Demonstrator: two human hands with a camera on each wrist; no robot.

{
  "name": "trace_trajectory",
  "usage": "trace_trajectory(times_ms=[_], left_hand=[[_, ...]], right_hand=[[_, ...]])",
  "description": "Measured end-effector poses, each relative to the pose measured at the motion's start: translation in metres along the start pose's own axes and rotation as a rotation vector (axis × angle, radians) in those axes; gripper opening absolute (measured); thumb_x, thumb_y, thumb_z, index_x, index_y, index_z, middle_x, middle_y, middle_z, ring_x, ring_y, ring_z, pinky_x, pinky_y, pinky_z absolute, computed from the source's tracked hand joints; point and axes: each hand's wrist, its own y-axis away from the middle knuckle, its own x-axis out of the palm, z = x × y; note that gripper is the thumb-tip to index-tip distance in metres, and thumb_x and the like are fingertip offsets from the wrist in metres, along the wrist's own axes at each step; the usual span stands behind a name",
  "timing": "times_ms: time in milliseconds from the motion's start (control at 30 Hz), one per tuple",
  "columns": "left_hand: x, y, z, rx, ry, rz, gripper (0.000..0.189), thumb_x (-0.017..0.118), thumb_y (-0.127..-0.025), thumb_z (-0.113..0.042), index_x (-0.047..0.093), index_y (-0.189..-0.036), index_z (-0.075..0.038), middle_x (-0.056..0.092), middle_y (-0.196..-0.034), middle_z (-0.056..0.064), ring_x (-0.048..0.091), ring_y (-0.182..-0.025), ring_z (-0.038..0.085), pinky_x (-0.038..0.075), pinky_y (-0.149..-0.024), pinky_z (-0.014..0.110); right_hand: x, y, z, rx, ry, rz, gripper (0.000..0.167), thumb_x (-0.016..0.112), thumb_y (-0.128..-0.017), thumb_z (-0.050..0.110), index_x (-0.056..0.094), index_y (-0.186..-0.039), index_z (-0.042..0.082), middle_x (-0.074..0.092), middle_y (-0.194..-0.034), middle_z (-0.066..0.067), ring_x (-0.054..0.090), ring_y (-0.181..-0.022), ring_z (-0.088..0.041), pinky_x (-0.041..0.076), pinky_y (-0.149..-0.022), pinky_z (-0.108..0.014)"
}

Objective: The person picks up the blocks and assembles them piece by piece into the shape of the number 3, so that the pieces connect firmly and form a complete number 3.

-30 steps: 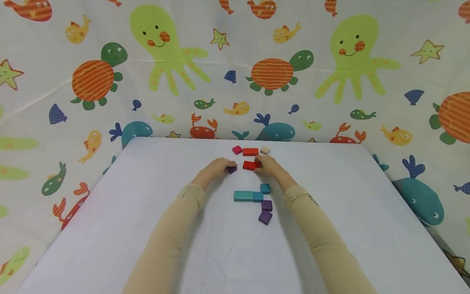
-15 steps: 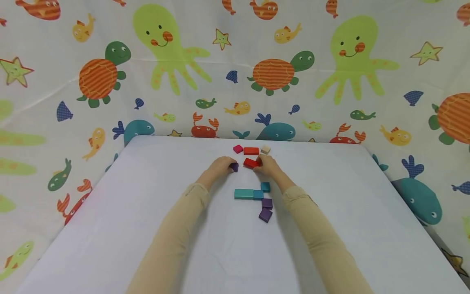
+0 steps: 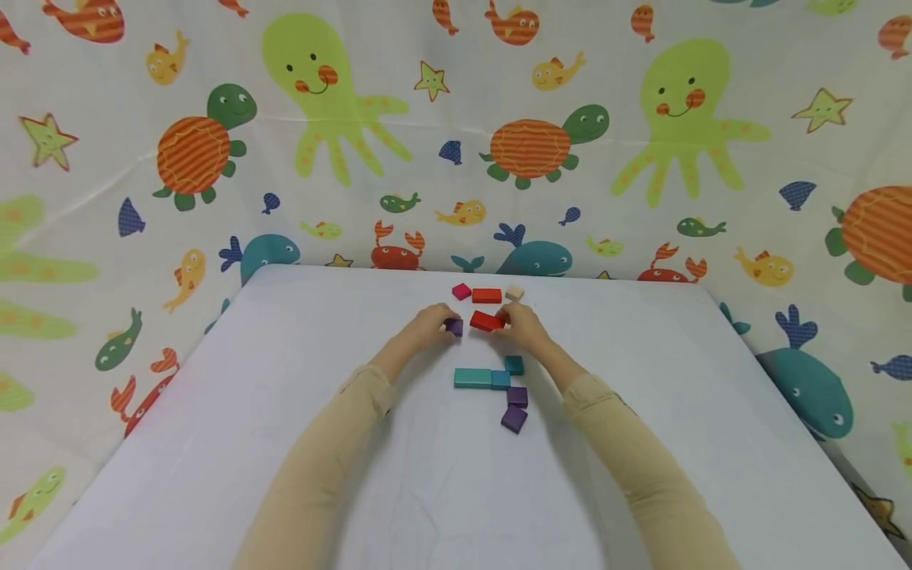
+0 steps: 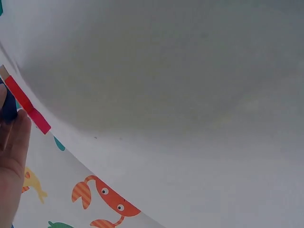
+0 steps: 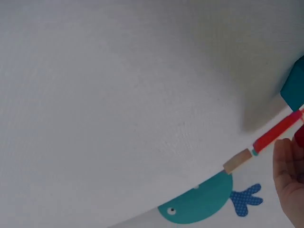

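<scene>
In the head view my left hand [image 3: 428, 326] pinches a small purple block [image 3: 457, 327] between fingers and thumb. To its right, my right hand [image 3: 525, 327] grips the right end of a red rectangular block [image 3: 486, 321], whose left end tilts slightly away from me. A gap separates the two held blocks. In the left wrist view the purple block [image 4: 9, 107] looks dark blue at the left edge, with fingers on it. Only a sliver of the held red block [image 5: 299, 136] shows in the right wrist view, beside the fingers.
Behind the hands stand a pink block [image 3: 461, 292], another red block [image 3: 487, 295] and a cream block [image 3: 514, 293]. Nearer me lie a long turquoise block [image 3: 473, 378], two blue blocks [image 3: 501, 381] and two purple blocks [image 3: 514, 419]. A sea-animal curtain hangs behind the white table [image 3: 641, 396].
The purple block has shifted slightly right and turned in my left hand. The red block in my right hand has gone from nearly level to slanted. The other blocks keep their places.
</scene>
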Motion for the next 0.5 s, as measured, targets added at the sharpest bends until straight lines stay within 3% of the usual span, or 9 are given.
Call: trace_trajectory(times_ms=[233,500], left_hand=[[-0.008,0.019,-0.006,0.027,0.053,-0.085,0.035,0.071,-0.083,-0.009,0.064,-0.117,-0.001,0.064,-0.111,0.015,0.059,-0.1,0.025,0.05,-0.091,0.036],[-0.011,0.044,-0.016,0.026,0.077,-0.068,0.037,0.074,-0.081,-0.013,0.066,-0.115,-0.004,0.068,-0.11,0.011,0.059,-0.096,0.022,0.051,-0.089,0.034]], right_hand=[[-0.006,0.016,0.007,-0.107,0.01,-0.047,0.035,0.073,-0.082,0.015,0.064,-0.111,-0.004,0.067,-0.102,-0.017,0.059,-0.097,-0.033,0.051,-0.089,-0.039],[-0.013,0.039,0.012,-0.159,0.03,-0.055,0.036,0.072,-0.083,0.016,0.063,-0.113,-0.003,0.064,-0.103,-0.016,0.058,-0.097,-0.033,0.051,-0.088,-0.039]])
